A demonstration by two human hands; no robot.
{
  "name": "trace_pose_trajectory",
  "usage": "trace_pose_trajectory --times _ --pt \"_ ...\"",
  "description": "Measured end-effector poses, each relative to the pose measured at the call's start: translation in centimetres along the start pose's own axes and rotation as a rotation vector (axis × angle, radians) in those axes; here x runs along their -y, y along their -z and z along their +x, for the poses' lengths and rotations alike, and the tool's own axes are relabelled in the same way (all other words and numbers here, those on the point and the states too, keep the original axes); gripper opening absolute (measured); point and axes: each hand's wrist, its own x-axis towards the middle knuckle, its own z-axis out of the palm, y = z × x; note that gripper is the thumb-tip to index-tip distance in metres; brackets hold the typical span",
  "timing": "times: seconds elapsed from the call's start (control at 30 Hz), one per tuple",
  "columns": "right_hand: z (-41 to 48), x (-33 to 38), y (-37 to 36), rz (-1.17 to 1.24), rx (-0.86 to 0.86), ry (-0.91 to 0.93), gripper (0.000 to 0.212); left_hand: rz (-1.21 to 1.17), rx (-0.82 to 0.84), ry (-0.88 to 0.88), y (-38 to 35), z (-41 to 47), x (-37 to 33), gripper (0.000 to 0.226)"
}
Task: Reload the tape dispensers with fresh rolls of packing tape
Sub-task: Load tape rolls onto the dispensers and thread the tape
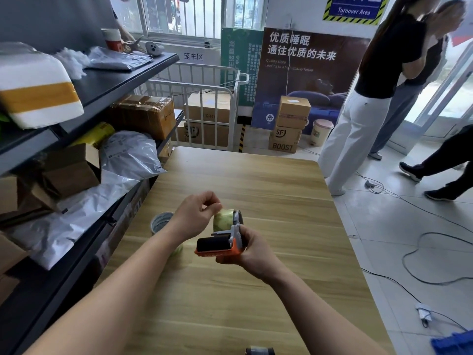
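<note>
Orange-and-black tape dispenser (220,247); pale yellow-green tape roll (222,221); light wood-grain counter (256,290); at ten o'clock, a white foam box (33,80) banded yellow, on a black shelf (115,80).

Light wood-grain bench (256,180) fills the lower centre of the frame. On it, towards its left edge, we note a whitish tape ring (161,221), hollow side up. Just below that sits a greenish clear roll (178,251), mostly hidden by an arm. At the bottom edge of the frame is a dark object (259,351), cut off; we cannot name it.
</note>
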Motion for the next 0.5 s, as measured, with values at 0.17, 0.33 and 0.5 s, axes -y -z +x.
trace_pose_trajectory --times 0.17,0.33,0.5 --pt "-0.2 -0.2 0.6 0.019 -0.008 0.001 0.047 0.047 0.008 -0.084 0.3 -0.7 -0.8 0.026" --pt "-0.2 -0.6 0.5 0.060 -0.024 0.001 0.050 0.052 0.015 -0.079 0.9 -1.6 -0.9 0.026" --pt "0.0 -1.2 0.7 0.142 -0.065 -0.013 0.052 0.081 0.046 -0.085 2.3 -2.3 -1.4 0.028"
